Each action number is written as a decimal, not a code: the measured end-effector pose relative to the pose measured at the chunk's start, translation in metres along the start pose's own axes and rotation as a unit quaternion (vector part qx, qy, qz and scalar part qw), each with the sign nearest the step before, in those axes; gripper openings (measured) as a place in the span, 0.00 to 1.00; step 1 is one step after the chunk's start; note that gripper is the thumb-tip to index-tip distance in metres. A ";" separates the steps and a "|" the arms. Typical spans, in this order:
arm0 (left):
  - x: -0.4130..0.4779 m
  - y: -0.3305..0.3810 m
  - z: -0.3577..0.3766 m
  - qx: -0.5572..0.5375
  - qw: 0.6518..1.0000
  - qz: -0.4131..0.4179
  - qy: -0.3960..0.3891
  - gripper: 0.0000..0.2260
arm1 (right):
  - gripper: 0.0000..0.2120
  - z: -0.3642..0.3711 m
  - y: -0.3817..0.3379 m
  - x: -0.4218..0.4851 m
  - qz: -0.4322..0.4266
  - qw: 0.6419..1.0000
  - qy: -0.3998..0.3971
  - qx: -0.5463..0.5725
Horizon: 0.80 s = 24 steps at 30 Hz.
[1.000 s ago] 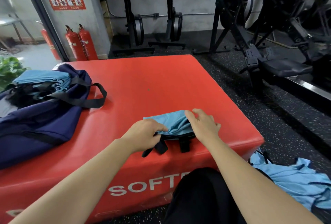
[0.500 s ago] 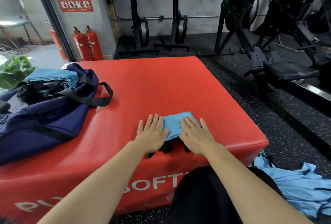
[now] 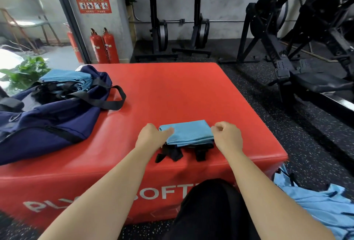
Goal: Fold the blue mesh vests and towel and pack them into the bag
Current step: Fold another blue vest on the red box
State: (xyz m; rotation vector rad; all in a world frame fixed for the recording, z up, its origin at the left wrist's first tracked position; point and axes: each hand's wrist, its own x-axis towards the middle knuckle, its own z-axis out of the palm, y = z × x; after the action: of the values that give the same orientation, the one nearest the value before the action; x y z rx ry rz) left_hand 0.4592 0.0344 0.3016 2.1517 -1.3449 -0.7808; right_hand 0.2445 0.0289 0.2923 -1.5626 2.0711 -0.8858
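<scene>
Left hand point(image 3: 152, 138): thumb laid over the left edge of the folded light-blue mesh vest point(image 3: 188, 132), grasping it. Right hand point(image 3: 228, 138): fingers curled, touching the vest's right edge; cannot tell if it grips cloth. Vest lies flat between both hands, near the front edge of the red padded box point(image 3: 182, 90), black straps trailing toward the person. Navy fabric bag point(image 3: 47, 119) well apart, left
</scene>
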 end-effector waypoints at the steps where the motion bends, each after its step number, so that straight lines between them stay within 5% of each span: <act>1: -0.002 0.002 0.000 -0.007 1.000 -0.025 -0.014 0.20 | 0.14 0.000 0.000 0.002 0.041 0.999 -0.024 -0.024; 9: -0.003 0.014 0.010 -0.053 0.992 -0.097 -0.058 0.29 | 0.17 0.007 -0.013 0.006 0.115 0.979 -0.134 -0.103; 15: -0.016 0.009 0.024 -0.047 0.997 -0.061 -0.003 0.11 | 0.13 0.006 -0.009 0.009 0.094 0.976 -0.163 -0.104; 19: -0.032 -0.001 0.026 -0.104 0.993 0.013 0.049 0.11 | 0.06 0.007 -0.001 0.002 0.039 0.990 -0.136 -0.010; 24: -0.058 -0.005 0.002 -0.212 0.972 0.018 0.104 0.19 | 0.19 0.001 -0.009 -0.012 -0.007 0.984 -0.142 0.103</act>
State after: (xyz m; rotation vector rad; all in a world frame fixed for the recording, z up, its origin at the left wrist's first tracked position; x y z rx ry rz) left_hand 0.4405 0.0888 0.3085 1.8099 -1.0003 -0.7272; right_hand 0.2548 0.0386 0.2968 -1.4962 1.7147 -0.8006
